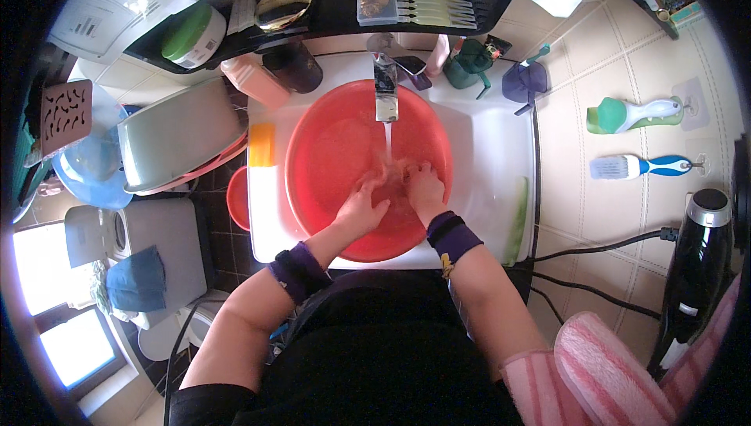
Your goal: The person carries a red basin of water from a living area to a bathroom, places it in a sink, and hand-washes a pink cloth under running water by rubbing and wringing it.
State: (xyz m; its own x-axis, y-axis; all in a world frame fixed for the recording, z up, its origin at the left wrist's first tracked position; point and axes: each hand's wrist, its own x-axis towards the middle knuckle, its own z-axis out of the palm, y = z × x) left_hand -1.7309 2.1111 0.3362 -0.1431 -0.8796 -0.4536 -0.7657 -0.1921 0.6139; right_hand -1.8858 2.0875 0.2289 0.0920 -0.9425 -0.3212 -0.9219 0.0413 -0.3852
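Observation:
A red plastic basin (pixel 317 132) with water in it sits in the white washbasin (pixel 493 150). From the chrome faucet (pixel 386 88) a stream of water (pixel 388 138) falls between my hands. My left hand (pixel 361 206) is over the middle of the basin, thumb spread from the fingers, fingertips at the splashing water. Beside the stream, my right hand (pixel 425 188) dips in with its fingers curled. Splashing blurs the spot between the hands, and whether the right fingers hold something there is hidden. Purple bands circle both wrists.
A black shelf (pixel 328 15) overhangs the faucet. Bottles, a green cup (pixel 466 71) and a purple cup (pixel 524 83) line the back rim. Brushes hang on the right wall, above a black hair dryer (pixel 689 273) with cables. A washing machine (pixel 170 232) stands left.

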